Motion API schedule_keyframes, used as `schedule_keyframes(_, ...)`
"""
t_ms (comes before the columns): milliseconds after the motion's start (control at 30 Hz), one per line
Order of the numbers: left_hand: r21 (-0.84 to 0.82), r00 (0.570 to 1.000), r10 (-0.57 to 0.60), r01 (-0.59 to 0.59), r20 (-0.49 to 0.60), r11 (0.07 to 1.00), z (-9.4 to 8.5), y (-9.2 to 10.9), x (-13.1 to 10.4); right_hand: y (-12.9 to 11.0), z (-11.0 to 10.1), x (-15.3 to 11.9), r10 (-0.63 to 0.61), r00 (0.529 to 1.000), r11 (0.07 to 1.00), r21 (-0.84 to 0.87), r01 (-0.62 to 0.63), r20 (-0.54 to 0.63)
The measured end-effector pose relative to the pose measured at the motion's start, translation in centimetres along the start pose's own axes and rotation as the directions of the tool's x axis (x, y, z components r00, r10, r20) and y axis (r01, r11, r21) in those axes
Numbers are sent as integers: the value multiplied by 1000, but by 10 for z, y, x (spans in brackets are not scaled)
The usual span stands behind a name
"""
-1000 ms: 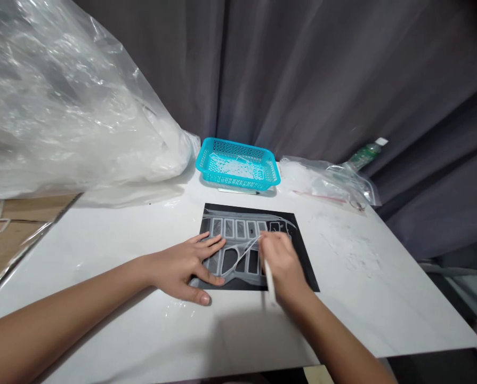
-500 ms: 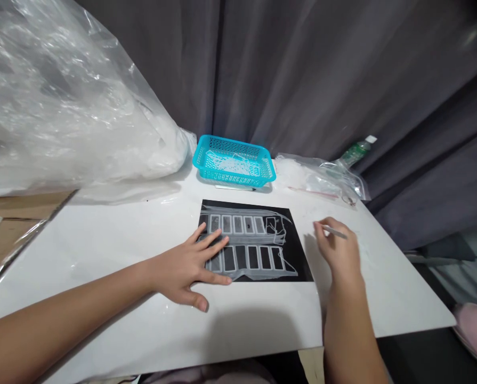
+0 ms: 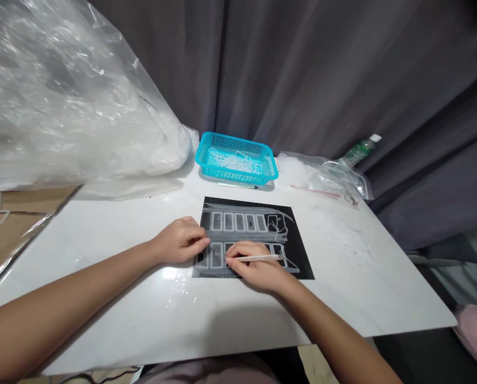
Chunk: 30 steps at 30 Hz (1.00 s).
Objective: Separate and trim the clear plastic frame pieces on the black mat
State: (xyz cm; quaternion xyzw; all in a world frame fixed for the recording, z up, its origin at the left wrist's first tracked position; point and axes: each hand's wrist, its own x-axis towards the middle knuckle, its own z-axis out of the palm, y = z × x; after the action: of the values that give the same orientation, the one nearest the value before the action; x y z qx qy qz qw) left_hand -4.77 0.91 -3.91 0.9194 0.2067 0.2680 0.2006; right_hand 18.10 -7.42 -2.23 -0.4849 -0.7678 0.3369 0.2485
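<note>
A black sheet (image 3: 302, 264) lies flat on the white table. On it is a clear plastic film (image 3: 242, 236) with two rows of white-edged rectangular frames. My left hand (image 3: 181, 240) rests at the sheet's left edge, fingers curled and pressed together; whatever they pinch, if anything, is hidden. Over the lower row, my right hand (image 3: 258, 271) grips a slim, pale, pen-shaped tool (image 3: 258, 258). Its tip points left, close to the frames; whether it touches them I cannot tell. The right hand covers several of the lower frames.
Behind the sheet stands a blue basket (image 3: 236, 176) with white pieces inside. A large clear plastic bag (image 3: 82, 117) bulges at the left, above cardboard (image 3: 30, 213) with white frames. At the back right are a clear bag (image 3: 314, 173), a green bottle (image 3: 360, 152) and a grey curtain (image 3: 302, 80).
My right hand has moved left with the pen-shaped tool, from beside the sheet onto the lower row. My left hand has drawn back to the sheet's left edge, its spread fingers now curled.
</note>
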Motion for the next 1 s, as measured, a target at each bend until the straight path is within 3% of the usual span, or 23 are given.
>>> schedule_keyframes(133,26,994,-64,62,92,998,-8,-1,2,-14,5,9,50,998,999,2,-50,-47)
schedule_keyframes(233,49,981,-126,120,148,992,-14,-7,4,-19,18,19,-20,997,1000,12,21,-80)
schedule_keyframes(367,51,966,-100,91,239,995,-17,-13,3,-15,33,27,-95,990,995,27,98,-101)
schedule_keyframes(533,63,958,-113,100,265,993,-16,-14,2,-7,40,24,-128,991,991,-30,127,-42)
schedule_keyframes(767,81,957,-127,109,262,991,-14,-12,1,5,51,23,-270,962,929,-276,247,-47)
schedule_keyframes(900,117,951,-175,150,254,982,-12,-11,1,-3,42,21,-241,970,961,-152,233,-37)
schedule_keyframes(1000,133,948,-206,177,244,975,-11,-11,2,-13,22,18,-183,977,983,30,180,113)
